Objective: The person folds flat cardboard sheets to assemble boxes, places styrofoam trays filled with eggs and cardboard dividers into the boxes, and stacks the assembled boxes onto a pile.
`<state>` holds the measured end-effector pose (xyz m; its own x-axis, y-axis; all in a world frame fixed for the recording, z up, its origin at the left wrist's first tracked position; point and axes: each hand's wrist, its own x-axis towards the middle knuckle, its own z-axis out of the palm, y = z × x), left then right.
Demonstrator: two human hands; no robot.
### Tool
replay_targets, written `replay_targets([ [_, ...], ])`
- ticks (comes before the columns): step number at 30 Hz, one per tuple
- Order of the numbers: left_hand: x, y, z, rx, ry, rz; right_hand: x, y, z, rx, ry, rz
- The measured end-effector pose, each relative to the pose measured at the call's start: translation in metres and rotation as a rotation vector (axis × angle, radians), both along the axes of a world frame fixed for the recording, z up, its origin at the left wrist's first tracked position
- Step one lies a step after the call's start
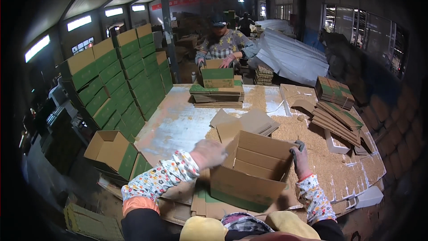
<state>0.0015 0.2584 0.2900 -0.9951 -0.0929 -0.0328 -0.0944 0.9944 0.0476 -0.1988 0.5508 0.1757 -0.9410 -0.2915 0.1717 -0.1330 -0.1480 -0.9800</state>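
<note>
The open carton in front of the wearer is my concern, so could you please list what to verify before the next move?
1. Right hand on the carton: ok, it grips the right-hand corner.
2. Left hand on the carton: cannot tell, motion-blurred beside the left edge.
3. Carton open at the top: ok, its inside shows.
4. Carton's bottom closed: cannot tell, underside hidden.
5. Co-worker's hands away from it: ok, they are at another carton across the table.

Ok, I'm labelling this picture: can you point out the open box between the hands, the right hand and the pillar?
Open box (245, 189): head view, on its near outer wall.
Right hand (302, 158): head view, on its middle.
Pillar (167, 29): head view, on its shaft.
</note>
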Motion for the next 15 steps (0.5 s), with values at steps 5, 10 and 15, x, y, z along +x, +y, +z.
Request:
replay_targets([
  [5,-0.004,0.073,-0.047,0.32,-0.516,-0.372,0.016,-0.047,-0.036,0.511,0.372,0.042],
  [10,0.015,0.057,-0.074,0.572,-0.128,-0.177,-0.025,0.011,-0.027,0.75,0.109,0.311],
  [15,-0.014,0.009,-0.208,1.37,0.047,0.214,-0.053,-0.001,0.099,0.631,-0.1,0.708],
])
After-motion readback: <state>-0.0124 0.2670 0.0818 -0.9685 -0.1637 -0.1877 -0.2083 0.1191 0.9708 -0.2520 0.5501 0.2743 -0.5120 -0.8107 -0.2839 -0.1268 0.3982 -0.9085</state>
